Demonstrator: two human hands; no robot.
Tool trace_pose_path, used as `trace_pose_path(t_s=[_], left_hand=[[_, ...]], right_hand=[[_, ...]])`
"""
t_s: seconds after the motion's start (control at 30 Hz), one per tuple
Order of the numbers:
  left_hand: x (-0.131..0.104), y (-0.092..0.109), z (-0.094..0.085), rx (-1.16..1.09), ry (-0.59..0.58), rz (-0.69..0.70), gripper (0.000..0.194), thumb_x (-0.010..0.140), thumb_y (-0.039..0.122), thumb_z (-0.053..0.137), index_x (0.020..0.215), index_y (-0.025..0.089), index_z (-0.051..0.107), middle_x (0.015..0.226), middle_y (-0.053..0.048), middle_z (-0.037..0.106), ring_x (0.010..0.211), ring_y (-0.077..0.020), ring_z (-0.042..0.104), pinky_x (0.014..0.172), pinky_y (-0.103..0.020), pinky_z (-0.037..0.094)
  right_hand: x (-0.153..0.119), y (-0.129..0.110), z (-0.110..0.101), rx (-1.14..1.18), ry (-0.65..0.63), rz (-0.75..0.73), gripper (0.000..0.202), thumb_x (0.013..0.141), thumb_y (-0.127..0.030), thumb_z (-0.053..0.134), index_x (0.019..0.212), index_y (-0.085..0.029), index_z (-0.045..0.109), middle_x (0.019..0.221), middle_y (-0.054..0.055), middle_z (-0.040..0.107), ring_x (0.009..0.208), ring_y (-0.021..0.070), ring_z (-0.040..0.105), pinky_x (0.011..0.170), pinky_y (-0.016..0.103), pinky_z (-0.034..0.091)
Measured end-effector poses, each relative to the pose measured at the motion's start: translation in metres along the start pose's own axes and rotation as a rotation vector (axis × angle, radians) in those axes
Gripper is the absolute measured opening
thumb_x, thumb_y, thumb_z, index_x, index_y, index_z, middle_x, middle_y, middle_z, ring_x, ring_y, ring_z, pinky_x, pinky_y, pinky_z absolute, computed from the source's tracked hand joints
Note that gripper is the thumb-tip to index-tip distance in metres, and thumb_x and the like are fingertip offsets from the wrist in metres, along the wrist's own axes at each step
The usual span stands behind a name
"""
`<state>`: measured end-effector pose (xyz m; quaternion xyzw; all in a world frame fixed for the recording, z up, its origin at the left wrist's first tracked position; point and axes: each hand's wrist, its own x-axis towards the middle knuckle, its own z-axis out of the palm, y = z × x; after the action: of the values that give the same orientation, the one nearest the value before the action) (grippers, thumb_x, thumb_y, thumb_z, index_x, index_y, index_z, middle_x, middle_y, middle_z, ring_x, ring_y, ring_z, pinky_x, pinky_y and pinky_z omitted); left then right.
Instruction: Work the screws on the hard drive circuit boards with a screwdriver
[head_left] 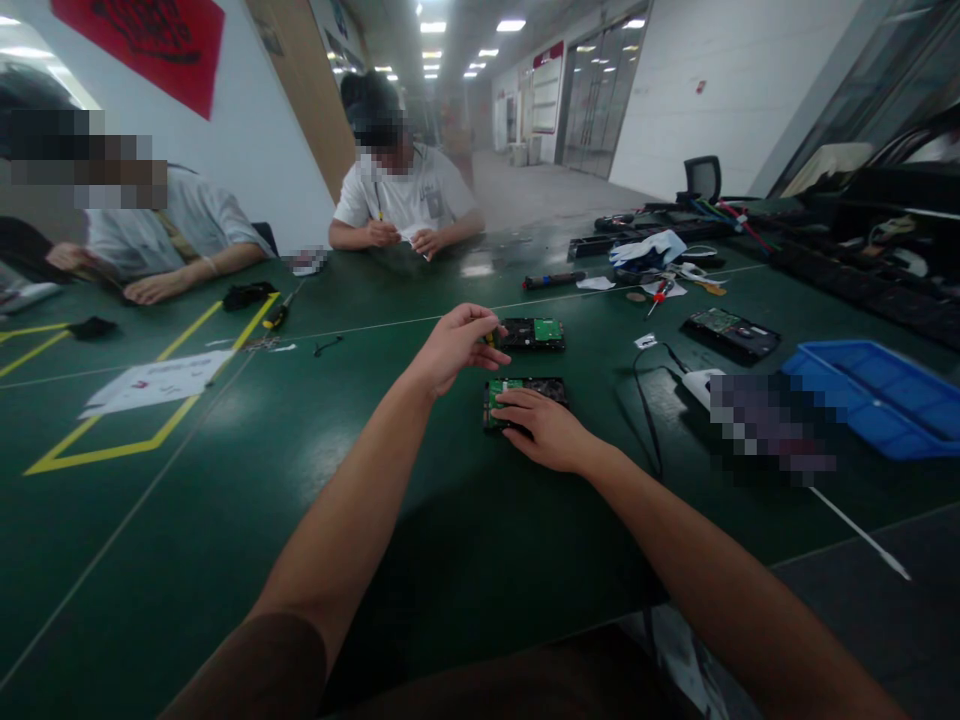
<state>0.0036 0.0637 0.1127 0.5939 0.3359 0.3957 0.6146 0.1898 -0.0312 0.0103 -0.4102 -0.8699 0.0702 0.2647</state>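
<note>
Two hard drives with green circuit boards lie on the green tabletop in front of me. My right hand [546,428] rests over the nearer hard drive [551,388], fingers across its board and thumb at its near edge. Beside the left end of the farther hard drive [549,333], my left hand [463,345] is raised with bent fingers. A small yellow and dark thing [491,338] shows at those fingers; most of it is hidden, and I cannot make out its kind.
To the right lie a third hard drive [731,333], a blue tray [885,400], a cable [656,430] and a red screwdriver [661,292]. Gloves [649,250] lie farther back. At left are a paper sheet [154,383] and yellow tape [112,462]. Two people sit across the table.
</note>
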Motion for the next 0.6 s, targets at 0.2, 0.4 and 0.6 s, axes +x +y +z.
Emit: trace_pose_path(t_s=[0.2,0.4,0.6], left_hand=[[0.0002,-0.0004,-0.0022,-0.021,-0.028,-0.008,0.015,0.097,0.031,0.064,0.104,0.022,0.053,0.11,-0.007,0.076,0.067,-0.0161,0.076,0.058,-0.027,0.06],[-0.0015,0.0028,-0.0013,0.008,-0.057,-0.001,0.011,0.096,0.029,0.063,0.101,0.02,0.064,0.106,-0.006,0.071,0.067,-0.0157,0.076,0.057,-0.025,0.058],[-0.0014,0.0047,-0.0006,0.019,-0.02,-0.002,0.011,0.097,0.024,0.059,0.102,0.018,0.067,0.103,-0.006,0.069,0.065,-0.0135,0.074,0.057,-0.024,0.058]], right_hand=[[0.0005,-0.0005,0.0,0.005,-0.001,-0.007,0.037,0.098,-0.02,0.064,0.134,-0.021,0.071,0.146,0.013,0.064,0.139,0.0295,0.057,0.12,0.053,0.045],[0.0006,-0.0012,-0.0009,0.007,-0.003,-0.007,0.036,0.098,-0.019,0.064,0.134,-0.02,0.071,0.147,0.013,0.064,0.14,0.0292,0.056,0.121,0.052,0.044],[0.0006,-0.0007,-0.001,0.007,-0.008,-0.003,0.037,0.098,-0.019,0.064,0.134,-0.02,0.071,0.146,0.013,0.064,0.139,0.0293,0.057,0.121,0.052,0.044]])
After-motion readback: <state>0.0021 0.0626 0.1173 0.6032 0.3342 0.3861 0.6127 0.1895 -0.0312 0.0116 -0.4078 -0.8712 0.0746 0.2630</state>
